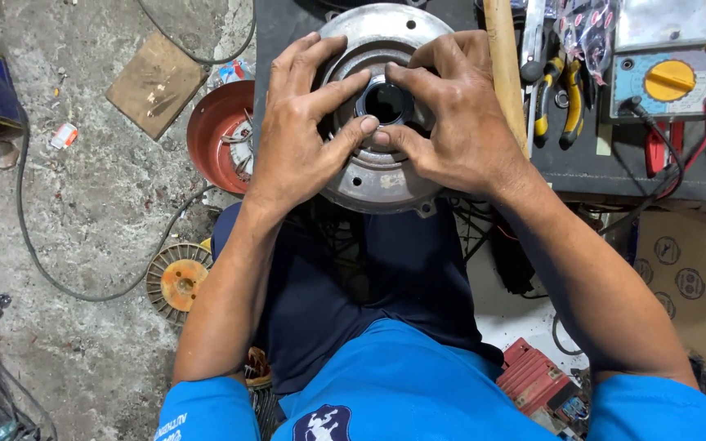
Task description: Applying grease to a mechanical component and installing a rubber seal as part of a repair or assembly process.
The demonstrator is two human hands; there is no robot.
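Both hands press on a round metal cover (377, 175) at the near edge of the dark workbench (614, 175). The left hand (300, 131) and right hand (455, 110) pinch a black ring (386, 102) at its middle, fingertips closed on it. Farther right lie pliers (557, 102) and a meter (668, 61)

Wooden handle (504, 73) and pliers (556, 98) rightward; bowl (216, 131) leftward

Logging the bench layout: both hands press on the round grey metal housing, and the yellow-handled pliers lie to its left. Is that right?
Not quite. The head view shows the yellow-handled pliers to the right of the round grey metal housing, past the wooden handle. Left hand and right hand do press on it.
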